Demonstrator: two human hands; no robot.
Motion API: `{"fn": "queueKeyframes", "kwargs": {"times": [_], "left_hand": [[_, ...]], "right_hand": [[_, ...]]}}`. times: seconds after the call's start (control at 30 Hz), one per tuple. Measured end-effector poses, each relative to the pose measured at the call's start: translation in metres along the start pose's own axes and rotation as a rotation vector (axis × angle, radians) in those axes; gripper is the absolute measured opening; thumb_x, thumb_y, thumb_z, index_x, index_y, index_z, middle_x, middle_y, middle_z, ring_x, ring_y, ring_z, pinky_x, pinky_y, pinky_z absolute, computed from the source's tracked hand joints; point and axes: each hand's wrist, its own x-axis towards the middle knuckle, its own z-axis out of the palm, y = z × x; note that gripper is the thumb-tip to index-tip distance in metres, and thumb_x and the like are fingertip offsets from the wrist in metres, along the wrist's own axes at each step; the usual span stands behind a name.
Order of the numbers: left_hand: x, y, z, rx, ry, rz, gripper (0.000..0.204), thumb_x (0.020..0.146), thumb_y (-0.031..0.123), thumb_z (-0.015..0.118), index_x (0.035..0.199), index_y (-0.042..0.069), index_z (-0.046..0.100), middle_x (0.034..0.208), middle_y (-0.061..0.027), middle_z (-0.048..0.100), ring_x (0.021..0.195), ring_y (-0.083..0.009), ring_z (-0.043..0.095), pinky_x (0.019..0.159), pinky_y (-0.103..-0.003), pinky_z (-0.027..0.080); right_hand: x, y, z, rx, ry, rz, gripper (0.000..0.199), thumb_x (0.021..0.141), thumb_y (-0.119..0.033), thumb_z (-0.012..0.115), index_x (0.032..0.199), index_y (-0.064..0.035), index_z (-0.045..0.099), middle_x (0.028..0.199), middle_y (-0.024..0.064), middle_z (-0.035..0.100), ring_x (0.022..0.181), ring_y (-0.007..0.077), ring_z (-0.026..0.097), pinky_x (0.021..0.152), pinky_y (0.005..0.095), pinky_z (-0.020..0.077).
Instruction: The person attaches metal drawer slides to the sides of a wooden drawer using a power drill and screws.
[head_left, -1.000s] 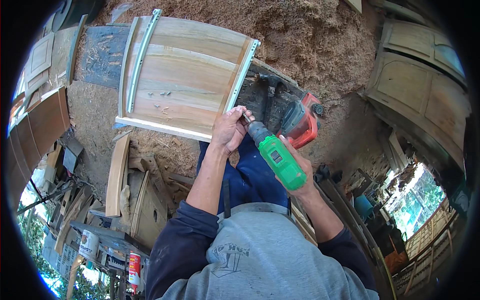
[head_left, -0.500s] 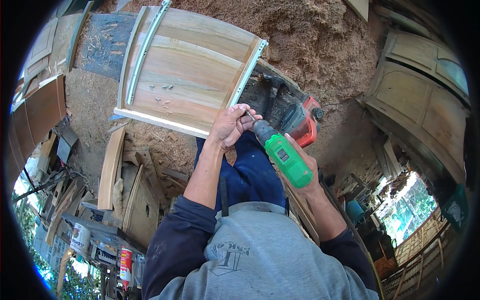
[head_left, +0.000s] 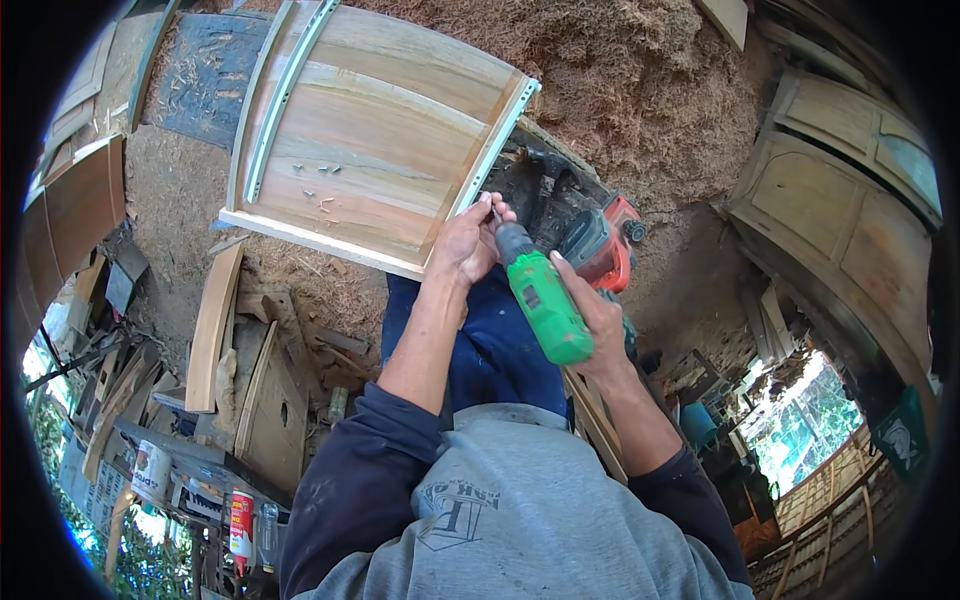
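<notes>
My right hand point(head_left: 597, 325) is wrapped round the green cordless drill point(head_left: 545, 305), its chuck pointing up and left. At the drill's tip my left hand point(head_left: 470, 240) has its fingers pinched together; what lies between them is too small to make out. Both hands are beside the near right corner of a wooden drawer point(head_left: 370, 130). A pale metal slide rail point(head_left: 500, 145) runs along the drawer's right side, close to my left fingertips. Another slide rail point(head_left: 285, 105) lies over its left part. Several small screws point(head_left: 310, 193) rest on the wood.
A red and grey power tool point(head_left: 605, 245) stands just right of the drill. Wood shavings point(head_left: 620, 90) cover the ground beyond. Panelled cabinet doors point(head_left: 830, 215) stand at right. At lower left are wood offcuts point(head_left: 215, 330), a white can point(head_left: 152, 470) and a red-and-white bottle point(head_left: 241, 525).
The drill has shifted left and is held more upright, its tip nearer the drawer's right rail. My left hand stays pinched at its tip and has moved slightly.
</notes>
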Motion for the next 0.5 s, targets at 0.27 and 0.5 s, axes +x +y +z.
{"fn": "queueKeyframes", "kwargs": {"times": [0.27,0.5], "left_hand": [[0.034,-0.003,-0.002,-0.245,0.079,0.032,0.025,0.11,0.02,0.038,0.11,0.002,0.055,0.094,-0.0131,0.06,0.086,-0.0245,0.06,0.084,-0.046,0.054],[0.041,-0.008,0.003,-0.434,0.067,0.05,0.021,0.108,0.018,0.04,0.105,0.002,0.053,0.089,-0.0159,0.061,0.079,-0.0276,0.063,0.075,-0.049,0.057]], "right_hand": [[0.037,0.004,0.004,-0.149,-0.041,-0.029,0.086,0.074,-0.016,0.078,0.152,-0.0117,0.043,0.121,0.0149,0.069,0.093,0.0349,0.072,0.075,0.0418,0.0583],[0.049,0.007,0.002,-0.171,-0.075,-0.036,0.093,0.07,-0.015,0.081,0.153,-0.0146,0.041,0.121,0.016,0.069,0.096,0.0362,0.072,0.076,0.0419,0.0592]]}}
